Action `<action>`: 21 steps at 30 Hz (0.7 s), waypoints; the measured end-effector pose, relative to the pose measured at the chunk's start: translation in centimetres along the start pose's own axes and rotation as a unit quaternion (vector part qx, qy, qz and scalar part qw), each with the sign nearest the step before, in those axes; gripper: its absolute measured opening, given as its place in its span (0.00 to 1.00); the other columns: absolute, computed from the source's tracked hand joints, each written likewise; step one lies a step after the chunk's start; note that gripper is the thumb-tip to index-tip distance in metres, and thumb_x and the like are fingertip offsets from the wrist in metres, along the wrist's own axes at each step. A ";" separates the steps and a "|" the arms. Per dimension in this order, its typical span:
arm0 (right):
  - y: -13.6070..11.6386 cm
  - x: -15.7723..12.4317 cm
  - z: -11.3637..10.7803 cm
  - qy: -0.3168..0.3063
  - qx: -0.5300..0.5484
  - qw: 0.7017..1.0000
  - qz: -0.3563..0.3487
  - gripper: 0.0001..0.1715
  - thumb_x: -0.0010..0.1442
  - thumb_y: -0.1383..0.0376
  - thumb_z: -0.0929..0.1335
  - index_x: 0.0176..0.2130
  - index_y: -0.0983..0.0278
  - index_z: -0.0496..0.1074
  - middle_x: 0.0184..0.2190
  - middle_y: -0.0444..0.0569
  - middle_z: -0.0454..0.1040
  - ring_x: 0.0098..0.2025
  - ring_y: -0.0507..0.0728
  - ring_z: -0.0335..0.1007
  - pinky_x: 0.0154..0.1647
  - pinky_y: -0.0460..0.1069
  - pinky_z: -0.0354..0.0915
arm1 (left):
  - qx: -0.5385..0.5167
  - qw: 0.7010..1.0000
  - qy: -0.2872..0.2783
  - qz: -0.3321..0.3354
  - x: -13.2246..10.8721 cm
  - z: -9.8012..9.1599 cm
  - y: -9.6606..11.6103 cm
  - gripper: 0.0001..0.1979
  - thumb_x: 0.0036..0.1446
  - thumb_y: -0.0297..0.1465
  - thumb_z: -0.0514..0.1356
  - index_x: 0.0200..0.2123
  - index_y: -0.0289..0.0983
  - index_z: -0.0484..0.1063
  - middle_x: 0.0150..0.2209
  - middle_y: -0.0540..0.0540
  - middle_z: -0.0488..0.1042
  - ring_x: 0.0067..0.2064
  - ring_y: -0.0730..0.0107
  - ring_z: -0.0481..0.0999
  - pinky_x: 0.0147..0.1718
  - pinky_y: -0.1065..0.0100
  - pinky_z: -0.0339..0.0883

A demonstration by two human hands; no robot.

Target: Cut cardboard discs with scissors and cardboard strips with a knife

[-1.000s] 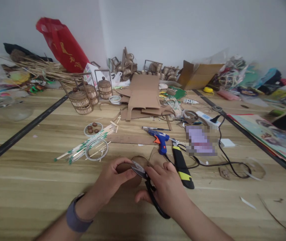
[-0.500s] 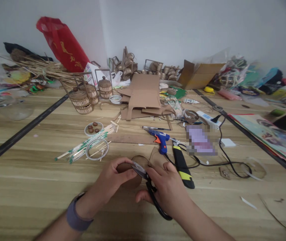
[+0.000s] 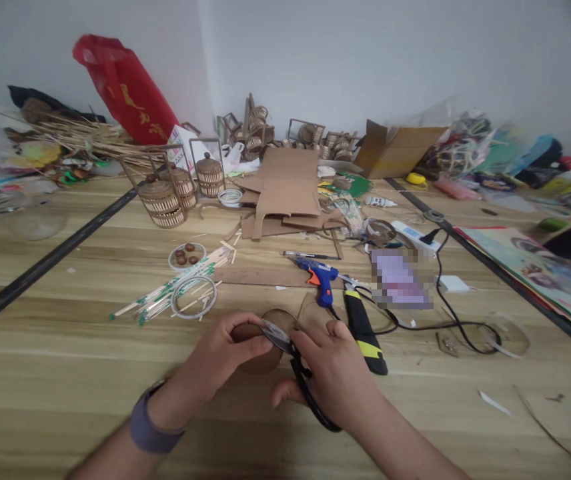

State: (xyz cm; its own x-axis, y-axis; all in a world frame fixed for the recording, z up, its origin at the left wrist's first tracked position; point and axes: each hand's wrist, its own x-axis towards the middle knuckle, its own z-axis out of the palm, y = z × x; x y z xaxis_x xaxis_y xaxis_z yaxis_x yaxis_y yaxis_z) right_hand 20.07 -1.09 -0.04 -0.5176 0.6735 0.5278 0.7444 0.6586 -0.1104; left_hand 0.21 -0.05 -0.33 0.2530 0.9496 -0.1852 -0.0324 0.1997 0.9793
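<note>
My left hand pinches a thin brown cardboard piece with a rounded edge; its fingers cover part of the piece. In my right hand is a pair of scissors with black handles. Their metal blades point left, over the cardboard and against the left fingertips. How far apart the blades are is hard to see. Just beyond my right hand lie another cardboard scrap, a black and yellow utility knife and a blue glue gun.
Wrapped sticks, a white ring and a dish of brown beads lie to the left. Small bamboo baskets and stacked cardboard stand farther back. A black cord loops across the right side.
Very little differs. The lower scissor handle sits slightly higher in my right hand, and my left wrist has shifted slightly left.
</note>
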 end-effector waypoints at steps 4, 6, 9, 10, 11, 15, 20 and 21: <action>0.2 -0.1 0.1 -0.019 0.017 1.000 0.006 0.37 0.54 0.32 0.67 0.30 0.63 0.72 0.23 0.46 0.74 0.25 0.57 0.67 0.35 0.52 0.52 | -0.017 1.000 -0.010 0.003 0.1 0.0 0.0 0.10 0.46 0.35 0.71 0.32 0.39 0.78 0.33 0.50 0.82 0.38 0.64 0.79 0.38 0.68 0.70; 0.3 -0.2 0.2 -0.029 0.027 0.999 0.010 0.36 0.54 0.32 0.67 0.31 0.63 0.72 0.24 0.47 0.75 0.26 0.57 0.67 0.35 0.52 0.52 | -0.020 1.000 -0.010 -0.004 0.1 0.0 -0.1 0.10 0.46 0.35 0.71 0.32 0.39 0.78 0.32 0.50 0.82 0.36 0.65 0.79 0.37 0.68 0.70; 0.4 -0.3 0.3 -0.039 0.033 0.999 0.013 0.35 0.54 0.33 0.69 0.33 0.62 0.73 0.25 0.47 0.75 0.27 0.57 0.69 0.36 0.52 0.52 | -0.015 1.000 -0.020 -0.006 0.1 0.0 -0.2 0.10 0.47 0.37 0.71 0.32 0.39 0.78 0.32 0.50 0.82 0.37 0.64 0.79 0.37 0.68 0.70; 0.4 -0.3 0.4 -0.041 0.033 0.999 0.012 0.35 0.54 0.34 0.69 0.33 0.62 0.73 0.25 0.47 0.75 0.27 0.57 0.69 0.36 0.53 0.52 | -0.015 1.000 -0.022 -0.006 0.1 0.0 -0.3 0.11 0.47 0.37 0.71 0.32 0.39 0.78 0.33 0.50 0.82 0.37 0.63 0.79 0.38 0.68 0.70; 0.4 -0.4 0.4 -0.040 0.031 0.999 0.011 0.35 0.54 0.34 0.69 0.33 0.62 0.73 0.24 0.47 0.75 0.27 0.57 0.69 0.36 0.53 0.53 | -0.015 1.000 -0.022 -0.006 0.1 0.0 -0.2 0.11 0.47 0.37 0.71 0.32 0.39 0.78 0.33 0.49 0.82 0.37 0.63 0.79 0.38 0.67 0.70; 0.4 -0.5 0.5 -0.040 0.018 0.999 0.011 0.35 0.55 0.34 0.68 0.29 0.63 0.72 0.23 0.47 0.75 0.26 0.57 0.69 0.36 0.52 0.53 | -0.016 1.000 -0.019 -0.008 0.1 0.0 -0.2 0.11 0.47 0.37 0.71 0.31 0.39 0.78 0.32 0.50 0.82 0.36 0.64 0.78 0.36 0.69 0.69; 0.3 -0.5 0.5 -0.023 0.015 1.000 0.003 0.34 0.57 0.35 0.68 0.30 0.63 0.72 0.22 0.46 0.74 0.24 0.57 0.68 0.36 0.52 0.53 | -0.017 1.000 -0.018 -0.006 0.1 0.1 -0.2 0.09 0.47 0.35 0.71 0.31 0.39 0.77 0.30 0.52 0.80 0.34 0.67 0.77 0.35 0.70 0.67; 0.3 -0.5 0.5 -0.020 0.015 1.000 0.002 0.34 0.57 0.35 0.68 0.30 0.63 0.72 0.22 0.46 0.74 0.24 0.57 0.68 0.36 0.52 0.53 | -0.017 1.000 -0.017 -0.006 0.0 0.1 -0.2 0.09 0.47 0.35 0.71 0.31 0.39 0.77 0.30 0.52 0.80 0.34 0.67 0.76 0.35 0.70 0.66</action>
State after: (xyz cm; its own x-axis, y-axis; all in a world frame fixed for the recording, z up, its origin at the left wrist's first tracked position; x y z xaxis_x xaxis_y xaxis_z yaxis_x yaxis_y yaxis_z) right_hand 20.33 -1.08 -0.73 -0.5318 0.6888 0.4927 0.7341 0.6650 -0.1373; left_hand 0.32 -0.07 -0.54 0.2854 0.9385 -0.1942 -0.0611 0.2201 0.9736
